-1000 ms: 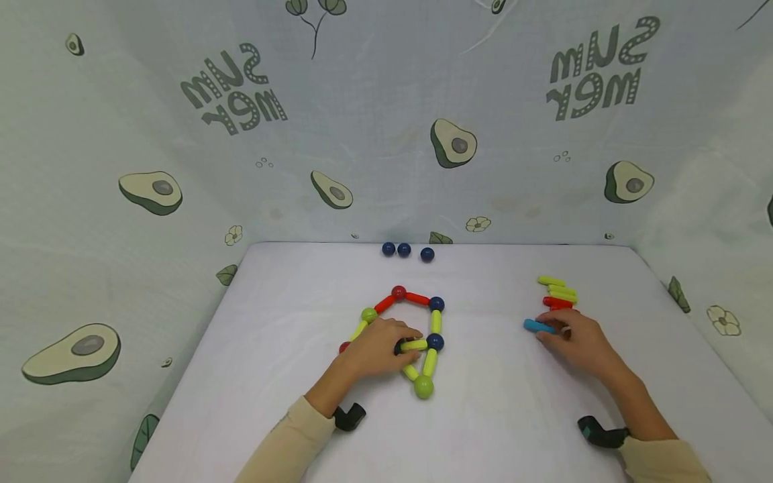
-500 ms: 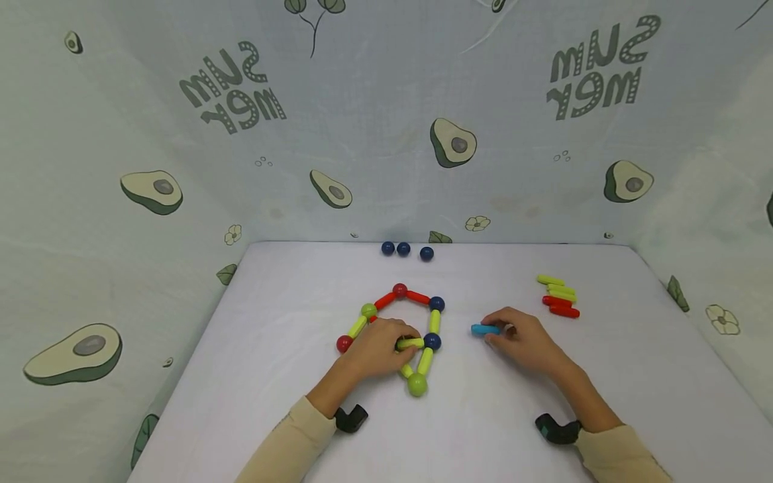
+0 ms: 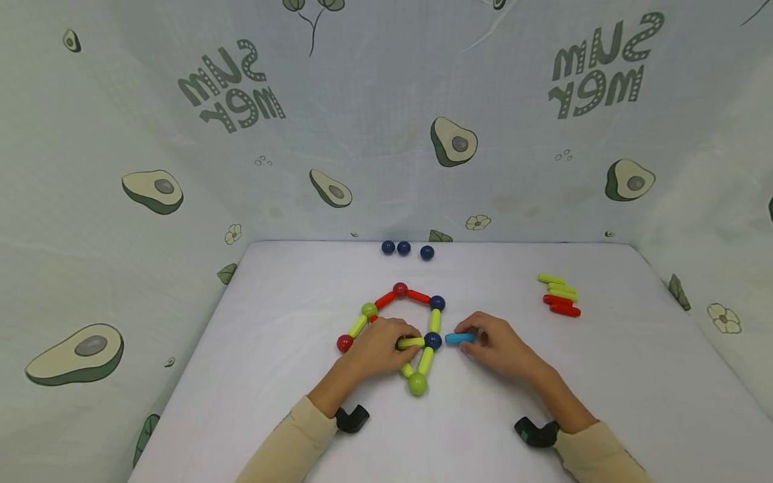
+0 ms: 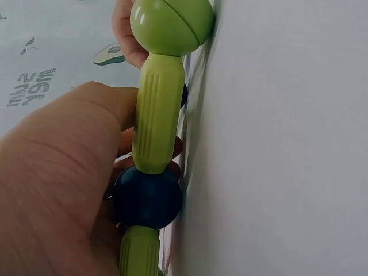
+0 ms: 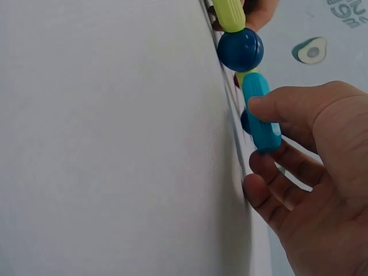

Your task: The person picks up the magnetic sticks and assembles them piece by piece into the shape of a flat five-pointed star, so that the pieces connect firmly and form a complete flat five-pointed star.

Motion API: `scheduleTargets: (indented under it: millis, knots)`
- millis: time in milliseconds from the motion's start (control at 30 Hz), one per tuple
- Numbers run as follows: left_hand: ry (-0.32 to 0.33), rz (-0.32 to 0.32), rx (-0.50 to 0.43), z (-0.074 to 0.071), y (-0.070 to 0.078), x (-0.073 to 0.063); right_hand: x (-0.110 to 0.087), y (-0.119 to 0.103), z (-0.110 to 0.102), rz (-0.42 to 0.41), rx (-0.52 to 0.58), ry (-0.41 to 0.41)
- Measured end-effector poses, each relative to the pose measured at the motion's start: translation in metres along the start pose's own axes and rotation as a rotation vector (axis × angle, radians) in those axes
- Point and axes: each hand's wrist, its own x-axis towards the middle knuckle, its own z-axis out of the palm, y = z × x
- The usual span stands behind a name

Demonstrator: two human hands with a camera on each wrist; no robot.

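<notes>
Gripping the seemingly part-built ball-and-rod frame (image 3: 413, 343) on the counter (image 3: 495, 422), the left hand (image 3: 380, 345) faces the right hand (image 3: 498, 345), which pinches an unattached blue rod (image 3: 459, 339) just right of the frame. Five rods (image 3: 558, 300) at right and three far navy balls (image 3: 404, 248) lie unjoined. The backdrop cloth (image 3: 386, 87) reads "SUMMER", mirrored.

White tabletop (image 3: 290, 295) w/ pale printed cloth (image 3: 386, 94) standing around it on 3 sides.
The cloth hangs behind the tabletop, also on L & R; bkgd colour is greyish white, a bit greenish on L side. Prints incl. halved avocados (image 3: 454, 142), sm. flowers (image 3: 478, 222), green leaves (image 3: 145, 439), plus the word "summer" (image 3: 231, 87) 2x, in mirror writing, each split in 2 lines. A few faint brownish spots (image 3: 502, 203) are visible on lower part. Light is soft, approx. even.
</notes>
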Motion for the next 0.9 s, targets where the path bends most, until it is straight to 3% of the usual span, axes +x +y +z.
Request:
scheduleTargets:
  millis: [500, 633, 900]
  knots:
    - [0.009, -0.001, -0.015, 0.000, 0.001, 0.000, 0.000, -0.002, 0.003, -0.004, -0.007, -0.008]
    - [0.019, 0.012, -0.017, 0.002, 0.000, 0.000, -0.006, 0.006, -0.006, 0.024, -0.037, 0.047]
    - [0.024, 0.017, -0.012, 0.002, -0.001, -0.001, -0.027, 0.041, -0.045, 0.063, -0.093, 0.206]
